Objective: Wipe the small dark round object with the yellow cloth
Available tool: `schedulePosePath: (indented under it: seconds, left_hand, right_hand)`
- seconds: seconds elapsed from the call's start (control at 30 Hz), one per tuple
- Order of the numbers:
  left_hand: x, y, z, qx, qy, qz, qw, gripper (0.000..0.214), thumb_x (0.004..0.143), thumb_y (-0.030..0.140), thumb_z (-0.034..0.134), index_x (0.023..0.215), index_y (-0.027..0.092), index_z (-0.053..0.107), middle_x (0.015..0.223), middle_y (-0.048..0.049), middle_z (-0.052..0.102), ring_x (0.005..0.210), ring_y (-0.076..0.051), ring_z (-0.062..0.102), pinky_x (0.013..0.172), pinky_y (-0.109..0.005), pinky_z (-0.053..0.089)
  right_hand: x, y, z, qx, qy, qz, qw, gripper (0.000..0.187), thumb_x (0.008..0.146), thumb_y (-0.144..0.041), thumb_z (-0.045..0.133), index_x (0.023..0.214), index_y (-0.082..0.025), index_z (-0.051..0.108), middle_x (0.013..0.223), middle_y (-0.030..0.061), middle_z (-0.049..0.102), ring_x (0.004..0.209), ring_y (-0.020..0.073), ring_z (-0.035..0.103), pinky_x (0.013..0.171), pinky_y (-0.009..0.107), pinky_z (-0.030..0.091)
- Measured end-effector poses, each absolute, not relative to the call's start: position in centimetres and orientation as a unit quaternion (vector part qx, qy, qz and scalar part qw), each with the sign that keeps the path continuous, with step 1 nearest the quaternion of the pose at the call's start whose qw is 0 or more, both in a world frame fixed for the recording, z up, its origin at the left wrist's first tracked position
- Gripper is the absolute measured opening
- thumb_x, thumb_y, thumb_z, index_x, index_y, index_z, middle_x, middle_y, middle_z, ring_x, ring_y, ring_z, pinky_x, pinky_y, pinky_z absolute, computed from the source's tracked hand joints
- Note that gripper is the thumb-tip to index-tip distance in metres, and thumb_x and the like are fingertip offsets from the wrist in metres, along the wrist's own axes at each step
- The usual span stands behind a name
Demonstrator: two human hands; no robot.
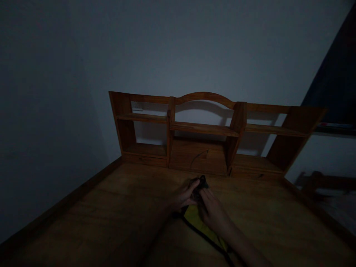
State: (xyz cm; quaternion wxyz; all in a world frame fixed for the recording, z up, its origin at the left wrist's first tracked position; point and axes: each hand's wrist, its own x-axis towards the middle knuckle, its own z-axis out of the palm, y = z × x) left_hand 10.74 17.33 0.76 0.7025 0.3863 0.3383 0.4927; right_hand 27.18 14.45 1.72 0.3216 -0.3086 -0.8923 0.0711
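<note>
My left hand (184,197) and my right hand (211,209) are close together over the wooden desk top. Their fingers are closed around a small dark bundle (203,181), whose kind I cannot make out in the dim light. Below and partly behind my right hand lies a yellow piece with black edging (192,216), which looks like fabric. It runs down toward the lower edge of the view, partly covered by my right forearm. Whether the dark bundle is part of the yellow piece cannot be told.
A wooden shelf unit (204,129) with several compartments stands at the back of the desk top (116,207), against a pale wall (194,48). A thin dark cord (198,154) shows in its middle compartment. A wall socket (137,106) is behind the left compartment.
</note>
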Motion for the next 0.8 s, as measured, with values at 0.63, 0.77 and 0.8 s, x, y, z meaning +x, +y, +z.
schedulePosePath:
  seconds: [0.63, 0.77, 0.8]
  left_hand:
    - [10.8, 17.4, 0.7, 0.364, 0.341, 0.485, 0.718, 0.056, 0.075, 0.053, 0.066, 0.114, 0.017, 0.052, 0.106, -0.0119, 0.063, 0.1, -0.026, 0.062, 0.085, -0.045, 0.052]
    - [10.9, 17.4, 0.6, 0.367, 0.324, 0.493, 0.719, 0.052, 0.076, 0.049, 0.067, 0.115, 0.018, 0.052, 0.112, -0.0112, 0.061, 0.103, -0.026, 0.06, 0.086, -0.048, 0.052]
    - [10.9, 17.4, 0.7, 0.364, 0.322, 0.49, 0.723, 0.051, 0.076, 0.049, 0.067, 0.114, 0.018, 0.052, 0.113, -0.0112, 0.061, 0.104, -0.026, 0.06, 0.086, -0.048, 0.052]
  right_hand:
    - [27.6, 14.1, 2.5, -0.281, -0.863, 0.23, 0.351, 0.076, 0.072, -0.003, 0.047, 0.143, -0.022, 0.028, 0.147, 0.0091, 0.036, 0.135, 0.0231, 0.032, 0.11, 0.048, 0.031]
    - [27.6, 14.0, 3.4, -0.289, -0.909, 0.085, 0.288, 0.081, 0.067, 0.0, 0.045, 0.144, -0.016, 0.028, 0.149, 0.0105, 0.031, 0.138, 0.0251, 0.025, 0.112, 0.051, 0.027]
    - [27.6, 13.9, 3.6, -0.301, -0.909, 0.065, 0.28, 0.08, 0.067, 0.0, 0.045, 0.144, -0.016, 0.029, 0.149, 0.0102, 0.032, 0.138, 0.0249, 0.026, 0.112, 0.05, 0.028]
